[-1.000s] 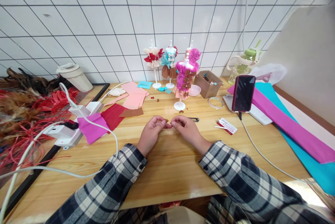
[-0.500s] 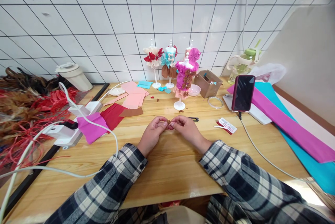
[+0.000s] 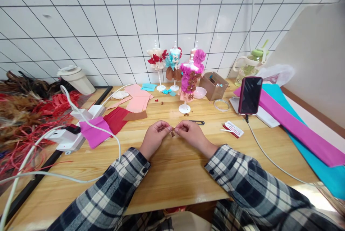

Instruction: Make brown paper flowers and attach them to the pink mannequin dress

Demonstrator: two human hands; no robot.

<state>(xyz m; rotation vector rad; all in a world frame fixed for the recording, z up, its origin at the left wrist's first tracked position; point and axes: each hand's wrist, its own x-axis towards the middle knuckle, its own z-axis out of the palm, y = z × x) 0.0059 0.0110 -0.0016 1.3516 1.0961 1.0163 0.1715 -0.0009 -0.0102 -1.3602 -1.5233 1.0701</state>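
Between the fingertips of both hands is a small piece of brown crepe paper [image 3: 173, 133], with one end hanging down. My left hand [image 3: 157, 135] pinches it from the left, and my right hand [image 3: 191, 132] pinches it from the right. Just beyond the right hand lies a small black thread snipper [image 3: 197, 122]. Farther back stands a miniature dress form [image 3: 191, 80] in magenta, brown and peach crepe paper. A tiny brown scrap [image 3: 186, 114] rests by its white base.
Sheets of peach paper [image 3: 138, 98], red paper [image 3: 115, 120] and magenta paper [image 3: 95, 130] lie left. A power strip [image 3: 71, 141] trails white cables. Several dress forms stand behind, beside a cardboard box [image 3: 214, 86]. A phone [image 3: 250, 96] stands at right, near a labelled card [image 3: 234, 129].
The fingertips have drawn slightly apart, and the brown paper now shows more, its end hanging below them. The black snipper is less covered by the right hand.
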